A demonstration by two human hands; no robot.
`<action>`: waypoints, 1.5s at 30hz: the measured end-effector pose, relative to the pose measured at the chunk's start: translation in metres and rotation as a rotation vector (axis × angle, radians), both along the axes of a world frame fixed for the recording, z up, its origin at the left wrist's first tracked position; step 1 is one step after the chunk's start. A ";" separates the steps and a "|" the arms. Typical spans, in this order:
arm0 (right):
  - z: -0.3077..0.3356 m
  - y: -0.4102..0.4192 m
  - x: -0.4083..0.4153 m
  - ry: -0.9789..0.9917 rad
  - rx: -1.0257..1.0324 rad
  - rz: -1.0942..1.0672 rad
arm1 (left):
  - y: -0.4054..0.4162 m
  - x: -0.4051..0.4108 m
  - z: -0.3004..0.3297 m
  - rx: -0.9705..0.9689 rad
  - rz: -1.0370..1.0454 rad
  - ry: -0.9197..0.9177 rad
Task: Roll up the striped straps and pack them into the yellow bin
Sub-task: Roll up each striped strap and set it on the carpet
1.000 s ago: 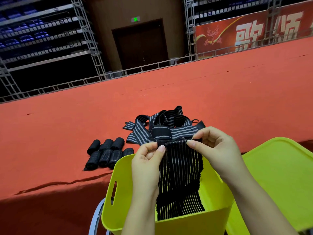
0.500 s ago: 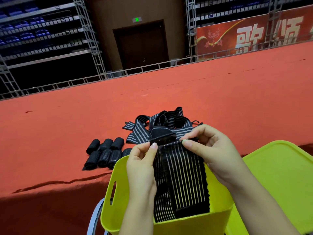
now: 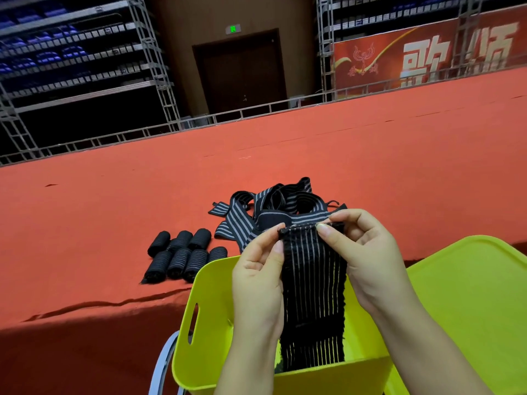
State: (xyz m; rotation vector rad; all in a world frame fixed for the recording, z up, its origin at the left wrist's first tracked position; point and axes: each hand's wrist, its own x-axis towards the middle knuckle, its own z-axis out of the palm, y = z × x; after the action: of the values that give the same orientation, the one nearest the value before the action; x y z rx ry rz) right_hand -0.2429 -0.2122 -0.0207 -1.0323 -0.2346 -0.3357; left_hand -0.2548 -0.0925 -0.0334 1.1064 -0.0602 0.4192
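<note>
Striped strap (image 3: pixel 312 295), black with thin pale lines running its length, hangs almost straight down from both hands into the yellow bin (image 3: pixel 208 303). Its long axis is near vertical, and its top edge is turned over into a small fold. The left hand (image 3: pixel 258 276) pinches that top edge at one corner with thumb and forefinger; the right hand (image 3: pixel 368 255) pinches the other corner, fingers curled. Behind the hands lies a loose heap of straps (image 3: pixel 273 206) on the desk (image 3: pixel 114 209), which is covered in red cloth. Left of the bin sits a cluster of rolled straps (image 3: pixel 182 256). A second yellow bin (image 3: pixel 467 303) stands at right. Beyond are metal scaffolding, a dark door and a red banner.
</note>
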 end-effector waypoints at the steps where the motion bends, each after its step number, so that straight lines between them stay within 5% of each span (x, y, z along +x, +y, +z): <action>1: 0.000 0.001 0.000 -0.008 -0.001 -0.009 | -0.001 0.000 0.000 -0.001 0.003 -0.006; 23: -0.005 0.009 -0.008 -0.071 -0.035 -0.104 | -0.003 -0.004 -0.004 -0.081 -0.067 -0.076; 32: -0.004 0.000 -0.006 -0.037 -0.207 -0.270 | 0.009 0.001 -0.003 -0.112 -0.047 -0.117; 45: 0.002 -0.004 -0.012 -0.103 -0.101 -0.080 | 0.013 -0.002 0.010 0.021 -0.218 -0.036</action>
State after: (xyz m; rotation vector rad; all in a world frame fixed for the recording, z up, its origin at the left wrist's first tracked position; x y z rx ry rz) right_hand -0.2547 -0.2159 -0.0188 -1.1273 -0.3058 -0.4543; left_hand -0.2565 -0.0797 -0.0236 1.0998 -0.2155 0.2434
